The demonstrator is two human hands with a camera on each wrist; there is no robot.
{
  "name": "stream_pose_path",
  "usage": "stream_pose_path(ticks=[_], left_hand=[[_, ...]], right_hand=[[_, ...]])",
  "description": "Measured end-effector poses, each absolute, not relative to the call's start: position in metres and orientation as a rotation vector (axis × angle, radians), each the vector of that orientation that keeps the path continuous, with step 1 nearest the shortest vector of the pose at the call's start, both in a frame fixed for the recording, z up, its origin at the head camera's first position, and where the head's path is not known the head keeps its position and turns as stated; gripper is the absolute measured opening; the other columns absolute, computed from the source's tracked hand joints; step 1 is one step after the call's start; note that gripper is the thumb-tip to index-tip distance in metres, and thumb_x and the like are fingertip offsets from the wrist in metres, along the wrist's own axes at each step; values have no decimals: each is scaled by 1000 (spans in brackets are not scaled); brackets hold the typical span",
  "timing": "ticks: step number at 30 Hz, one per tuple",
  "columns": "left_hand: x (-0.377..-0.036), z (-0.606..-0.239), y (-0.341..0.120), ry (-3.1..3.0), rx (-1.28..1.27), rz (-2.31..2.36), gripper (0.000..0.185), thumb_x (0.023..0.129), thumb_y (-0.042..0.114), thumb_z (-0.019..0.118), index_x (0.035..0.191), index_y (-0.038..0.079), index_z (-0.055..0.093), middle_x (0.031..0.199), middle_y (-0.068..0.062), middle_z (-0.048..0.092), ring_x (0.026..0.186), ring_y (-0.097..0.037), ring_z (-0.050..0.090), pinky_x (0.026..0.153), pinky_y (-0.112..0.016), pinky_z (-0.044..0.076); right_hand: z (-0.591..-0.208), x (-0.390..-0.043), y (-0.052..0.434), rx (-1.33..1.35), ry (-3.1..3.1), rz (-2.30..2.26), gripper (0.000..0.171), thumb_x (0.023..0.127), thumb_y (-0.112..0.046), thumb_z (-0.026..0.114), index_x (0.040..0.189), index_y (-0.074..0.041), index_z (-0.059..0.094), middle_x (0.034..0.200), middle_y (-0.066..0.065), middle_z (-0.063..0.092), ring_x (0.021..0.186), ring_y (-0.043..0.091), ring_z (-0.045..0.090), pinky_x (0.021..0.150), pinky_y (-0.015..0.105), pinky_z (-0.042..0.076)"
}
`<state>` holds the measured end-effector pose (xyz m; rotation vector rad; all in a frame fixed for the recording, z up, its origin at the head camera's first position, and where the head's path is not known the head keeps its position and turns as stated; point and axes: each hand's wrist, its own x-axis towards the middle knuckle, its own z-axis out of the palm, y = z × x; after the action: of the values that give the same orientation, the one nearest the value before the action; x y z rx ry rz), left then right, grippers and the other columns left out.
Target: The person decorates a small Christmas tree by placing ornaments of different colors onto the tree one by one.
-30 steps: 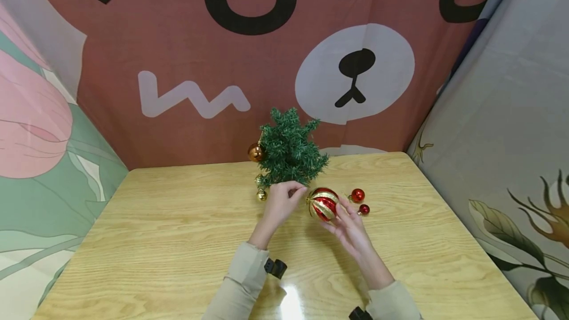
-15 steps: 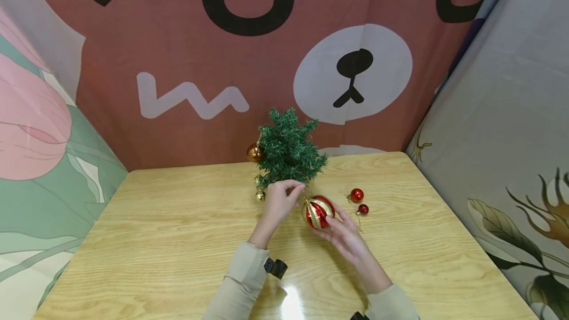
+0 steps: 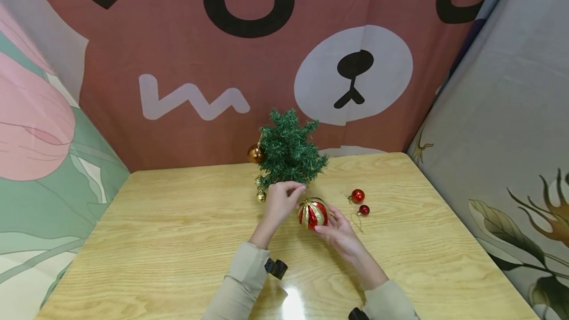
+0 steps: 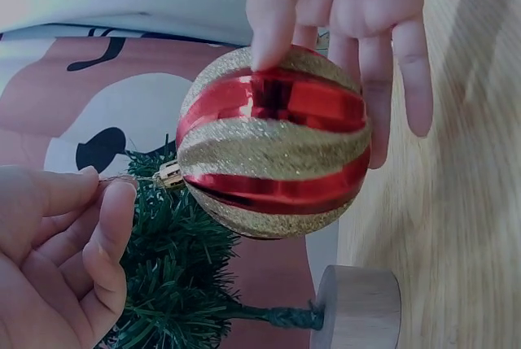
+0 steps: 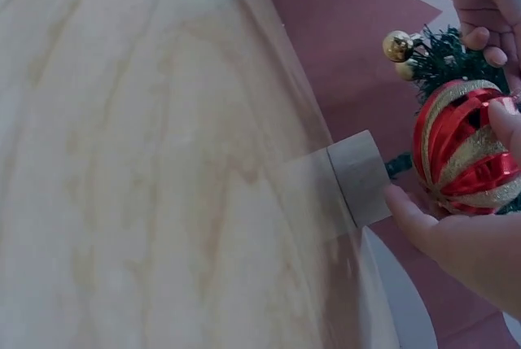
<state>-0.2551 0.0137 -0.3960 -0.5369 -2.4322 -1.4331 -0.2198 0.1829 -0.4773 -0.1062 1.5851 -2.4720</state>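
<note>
The right hand (image 3: 340, 228) holds the big red and gold ball (image 3: 313, 213) with curled fingers, just in front of the little green tree (image 3: 289, 149). The left hand (image 3: 280, 201) pinches the ball's thin hanging string (image 4: 134, 178) at the ball's 9 o'clock. Two small red balls (image 3: 360, 202) lie on the table (image 3: 178, 241) at its 3 o'clock.

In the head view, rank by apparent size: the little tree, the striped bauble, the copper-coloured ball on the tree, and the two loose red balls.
1. little tree
2. striped bauble
3. copper-coloured ball
4. two loose red balls: nearly alike, the farther one slightly bigger; too close to rank.
</note>
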Motion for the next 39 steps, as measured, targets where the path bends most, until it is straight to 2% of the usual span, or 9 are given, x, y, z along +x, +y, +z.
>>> stream_pose_path(ticks=[4, 9, 13, 16, 20, 24, 27, 33, 39], left_hand=[[-254, -395, 14, -2450, -522, -1450, 16, 86, 13, 60, 87, 2, 70, 73, -11, 66, 43, -18, 56, 36, -19, 39], [-252, -395, 15, -2478, -510, -1458, 16, 87, 13, 59, 88, 2, 70, 75, -10, 67, 44, -20, 57, 36, -20, 41], [-253, -397, 14, -2466, -517, -1427, 16, 86, 13, 60, 88, 1, 70, 74, -9, 67, 42, -15, 56, 36, -20, 41], [-253, -398, 13, -2455, -522, -1406, 17, 86, 13, 60, 88, 0, 70, 73, -8, 67, 42, -14, 55, 36, -19, 41], [-252, -397, 11, -2459, -527, -1408, 17, 87, 13, 59, 90, -1, 70, 72, -10, 66, 43, -18, 56, 35, -20, 40], [-251, -395, 11, -2455, -534, -1413, 18, 87, 12, 59, 91, -1, 70, 70, -10, 66, 44, -22, 57, 34, -20, 39], [-250, -395, 11, -2446, -529, -1400, 17, 87, 13, 59, 90, -1, 70, 69, -9, 66, 42, -18, 56, 35, -20, 40], [-250, -394, 12, -2425, -503, -1339, 16, 86, 13, 60, 88, 1, 71, 68, -7, 66, 40, -6, 51, 36, -18, 40], [-251, -393, 12, -2392, -496, -1343, 15, 85, 11, 61, 88, 0, 70, 69, -9, 66, 42, -14, 56, 37, -17, 41]], right_hand=[[-479, -221, 180, -83, 1707, -2443, 79, 72, 19, 56, 139, 1, 18, 136, 26, 27, 122, 36, 32, 89, 30, 42], [-480, -222, 180, -168, 1881, -2354, 74, 75, 14, 58, 137, 6, 18, 133, 28, 30, 119, 39, 35, 89, 32, 42], [-465, -222, 176, -302, 2252, -2240, 53, 81, 3, 60, 127, 11, 36, 127, 28, 40, 117, 41, 36, 95, 44, 35], [-450, -227, 169, -409, 2547, -2140, 36, 81, -5, 64, 113, 8, 54, 116, 23, 53, 112, 36, 44, 94, 51, 33], [-438, -239, 162, -610, 2771, -1991, 22, 80, -9, 67, 99, 2, 65, 100, 14, 62, 98, 29, 54, 85, 46, 42], [-427, -246, 157, -704, 2814, -1940, 15, 77, -8, 68, 90, 1, 69, 90, 12, 65, 85, 27, 60, 73, 38, 49], [-424, -249, 154, -669, 2840, -1923, 11, 76, -7, 70, 83, 1, 69, 83, 12, 66, 79, 27, 62, 69, 36, 50], [-421, -252, 148, -654, 2914, -1870, 7, 76, -3, 69, 75, 3, 68, 76, 13, 66, 75, 28, 62, 68, 40, 50], [-418, -253, 145, -714, 2929, -1848, 6, 78, -1, 67, 76, 4, 67, 76, 13, 65, 76, 28, 61, 70, 41, 50]])
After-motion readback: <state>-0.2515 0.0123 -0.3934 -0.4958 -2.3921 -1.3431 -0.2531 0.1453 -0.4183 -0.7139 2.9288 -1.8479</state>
